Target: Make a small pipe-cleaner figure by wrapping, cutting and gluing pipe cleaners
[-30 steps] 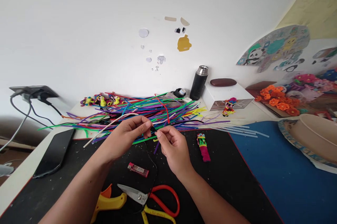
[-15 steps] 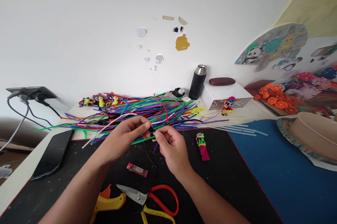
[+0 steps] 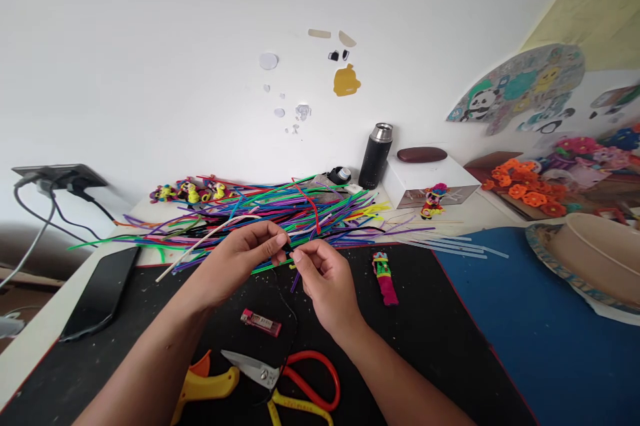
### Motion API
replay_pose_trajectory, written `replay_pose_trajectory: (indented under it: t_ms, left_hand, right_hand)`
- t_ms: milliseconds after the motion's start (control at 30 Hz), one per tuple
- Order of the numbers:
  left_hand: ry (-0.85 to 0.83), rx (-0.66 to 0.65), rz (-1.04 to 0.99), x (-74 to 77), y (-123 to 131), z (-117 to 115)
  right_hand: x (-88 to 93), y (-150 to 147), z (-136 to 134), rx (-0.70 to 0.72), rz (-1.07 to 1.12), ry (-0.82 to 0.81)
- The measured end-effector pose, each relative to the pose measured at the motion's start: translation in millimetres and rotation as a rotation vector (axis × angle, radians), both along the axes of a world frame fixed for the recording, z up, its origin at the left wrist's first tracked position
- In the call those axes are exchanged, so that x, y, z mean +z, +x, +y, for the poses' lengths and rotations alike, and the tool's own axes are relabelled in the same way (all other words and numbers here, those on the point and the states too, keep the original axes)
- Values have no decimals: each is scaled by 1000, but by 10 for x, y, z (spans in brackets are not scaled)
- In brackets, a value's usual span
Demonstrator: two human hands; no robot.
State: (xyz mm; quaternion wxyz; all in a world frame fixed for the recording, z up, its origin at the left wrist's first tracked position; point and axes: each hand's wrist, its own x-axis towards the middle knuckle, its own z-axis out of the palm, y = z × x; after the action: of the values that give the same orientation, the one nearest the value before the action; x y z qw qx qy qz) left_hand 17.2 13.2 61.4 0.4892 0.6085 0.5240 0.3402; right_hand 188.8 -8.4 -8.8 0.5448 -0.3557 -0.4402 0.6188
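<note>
My left hand [image 3: 253, 254] and my right hand [image 3: 325, 279] meet over the mat, fingertips almost touching. Each pinches with thumb and fingers at a small black piece [image 3: 287, 247], mostly hidden, so its kind is unclear. A thin black cord [image 3: 294, 313] trails on the mat below. Behind the hands lies a heap of coloured pipe cleaners [image 3: 280, 203]. Below the hands are a pink lighter [image 3: 261, 323] and open scissors [image 3: 267, 373] with red and yellow handles. To the right lies a small figure [image 3: 384, 279] of green, yellow and magenta pipe cleaner.
A phone [image 3: 100, 293] lies at the left on the black mat [image 3: 420, 346]. A yellow-handled tool [image 3: 207, 386] is partly under my left forearm. Behind stand a black flask [image 3: 375, 158], a white box [image 3: 425, 179] and a finished figure [image 3: 433, 202]. White sticks [image 3: 460, 246] lie right.
Almost nothing differs. Both hands stay in the same place with the same pinch, apart from a very slight shift of the fingers.
</note>
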Motion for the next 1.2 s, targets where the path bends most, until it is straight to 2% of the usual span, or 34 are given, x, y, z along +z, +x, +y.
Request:
replay_pose_trajectory:
  t_ms: [500,1200]
  left_hand:
    - [28,12,72,30,12,-12]
    - [-6,3,23,12,9,-8]
  right_hand:
    - [9,-10,-8,-1,-35,-14]
    - [36,-2,-21,13,-76,-3]
